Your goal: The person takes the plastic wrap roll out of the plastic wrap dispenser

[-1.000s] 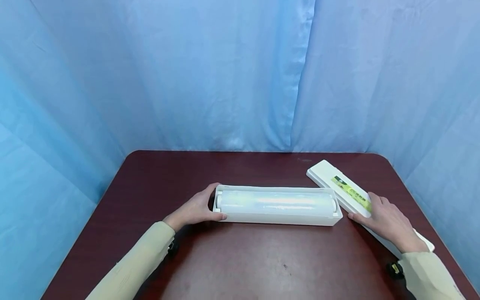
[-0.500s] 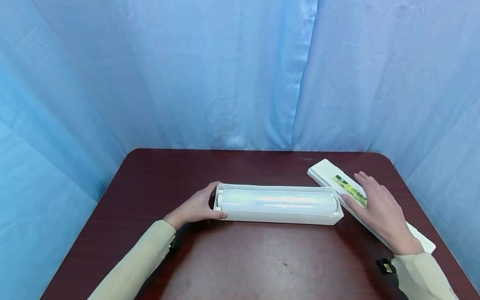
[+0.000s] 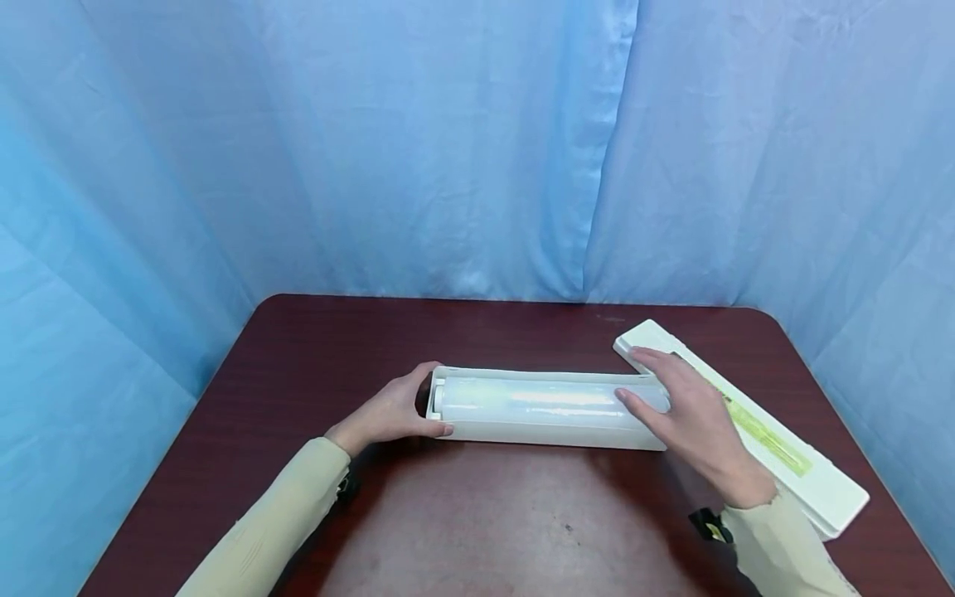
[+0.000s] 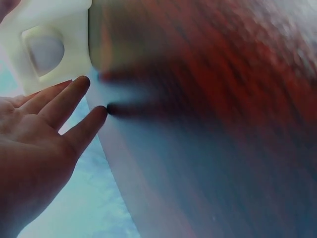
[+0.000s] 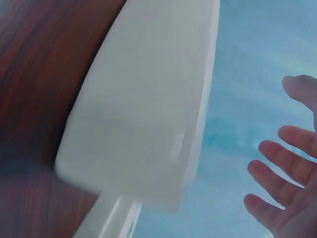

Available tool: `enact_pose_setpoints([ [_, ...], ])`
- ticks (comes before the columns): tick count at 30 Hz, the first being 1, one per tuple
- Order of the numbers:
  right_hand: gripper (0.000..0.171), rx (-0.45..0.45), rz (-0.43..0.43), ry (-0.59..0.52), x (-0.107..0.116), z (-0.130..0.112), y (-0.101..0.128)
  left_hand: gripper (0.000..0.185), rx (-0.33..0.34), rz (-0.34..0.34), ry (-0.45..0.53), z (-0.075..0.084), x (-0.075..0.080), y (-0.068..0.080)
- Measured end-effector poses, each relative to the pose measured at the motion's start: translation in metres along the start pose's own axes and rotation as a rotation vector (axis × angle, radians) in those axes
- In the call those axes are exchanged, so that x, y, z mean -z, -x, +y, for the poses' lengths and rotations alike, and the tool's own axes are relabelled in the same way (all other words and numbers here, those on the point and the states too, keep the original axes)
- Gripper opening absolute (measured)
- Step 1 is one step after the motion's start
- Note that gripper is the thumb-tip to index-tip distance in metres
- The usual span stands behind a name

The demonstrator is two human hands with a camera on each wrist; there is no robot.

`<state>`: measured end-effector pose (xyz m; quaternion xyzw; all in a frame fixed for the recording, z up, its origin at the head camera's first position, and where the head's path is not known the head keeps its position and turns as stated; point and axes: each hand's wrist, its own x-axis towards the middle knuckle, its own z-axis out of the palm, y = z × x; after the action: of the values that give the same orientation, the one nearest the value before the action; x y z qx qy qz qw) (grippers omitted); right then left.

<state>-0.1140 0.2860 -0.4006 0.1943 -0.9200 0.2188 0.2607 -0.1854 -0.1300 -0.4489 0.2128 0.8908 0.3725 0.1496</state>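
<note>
Head view: my left hand (image 3: 388,412) grips the left end of the open dispenser box (image 3: 548,431), cling-film roll (image 3: 537,400) seated inside; my right hand (image 3: 682,410), fingers spread, hovers over its right end. Lid (image 3: 776,444) lies beside, unfitted.

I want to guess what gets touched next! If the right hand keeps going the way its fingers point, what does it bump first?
Probably the roll of wrap in the white tray: the right hand points left over it, though the height is unclear.
</note>
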Motion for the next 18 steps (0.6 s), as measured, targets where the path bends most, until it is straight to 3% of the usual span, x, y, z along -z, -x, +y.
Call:
enact_pose_setpoints([
  [11, 0.059, 0.088, -0.144, -0.12, -0.03, -0.027, -0.018, 0.108, -0.005, -0.002, -0.035, -0.006, 0.006, 0.004],
  [18, 0.063, 0.075, -0.261, -0.169, -0.04, -0.039, -0.028, 0.104, -0.014, -0.001, -0.041, -0.009, 0.009, 0.005],
])
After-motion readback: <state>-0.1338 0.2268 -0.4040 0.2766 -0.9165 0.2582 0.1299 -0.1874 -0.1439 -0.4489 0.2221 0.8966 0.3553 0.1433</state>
